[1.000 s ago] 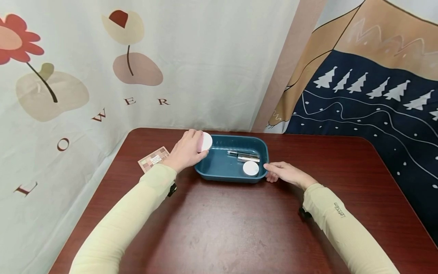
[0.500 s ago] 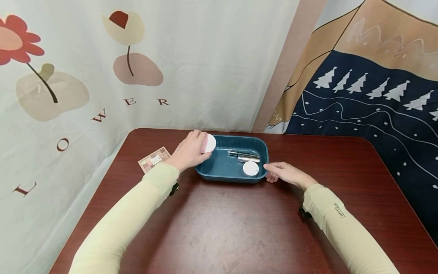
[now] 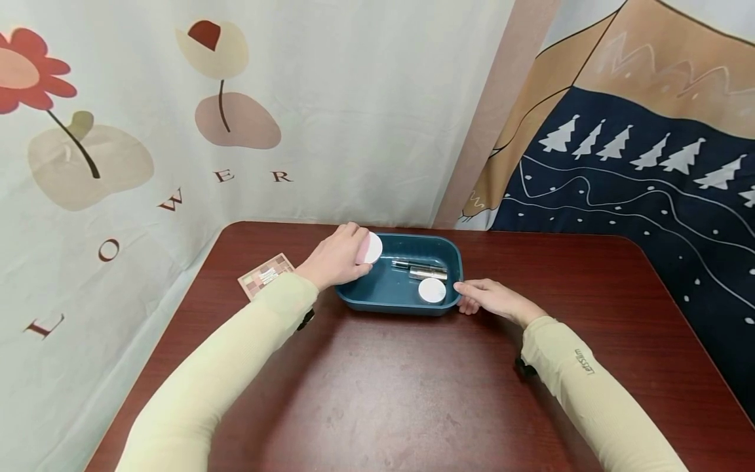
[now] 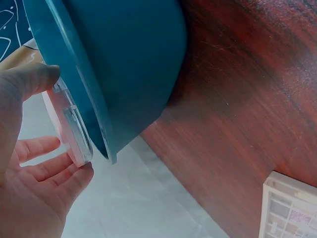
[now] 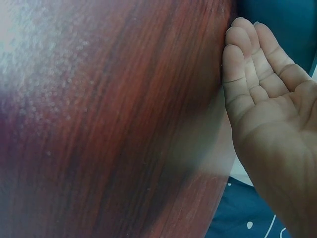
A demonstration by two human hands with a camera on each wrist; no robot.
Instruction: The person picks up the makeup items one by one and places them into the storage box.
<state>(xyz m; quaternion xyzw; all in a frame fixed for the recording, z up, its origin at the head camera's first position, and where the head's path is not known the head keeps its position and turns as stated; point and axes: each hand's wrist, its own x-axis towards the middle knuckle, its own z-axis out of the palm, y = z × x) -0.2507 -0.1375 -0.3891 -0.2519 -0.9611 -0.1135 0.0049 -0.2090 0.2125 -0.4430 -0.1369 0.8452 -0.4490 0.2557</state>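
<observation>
My left hand [image 3: 336, 257] pinches a round powder compact [image 3: 373, 248], white on its face and pink at the side, over the left end of a dark teal basin [image 3: 377, 305]. In the left wrist view the compact [image 4: 67, 124] is tilted on edge beside the basin's rim [image 4: 81, 64], thumb on one side and fingers on the other. At the basin's right end my right hand [image 3: 492, 298] holds the rim, thumb on top and fingers against the outer wall. Inside the basin lie a round white-lidded case [image 3: 432, 290], a silver tube [image 3: 427, 273] and a slim dark tube [image 3: 407, 264].
An eyeshadow palette [image 3: 265, 274] lies on the reddish-brown table [image 3: 383, 393], left of the basin and partly behind my left arm. Printed curtains [image 3: 366, 118] hang behind the table's far edge.
My left hand has moved a little to the right, carrying the compact from the basin's left rim farther over its inside. The right hand and the basin look unmoved.
</observation>
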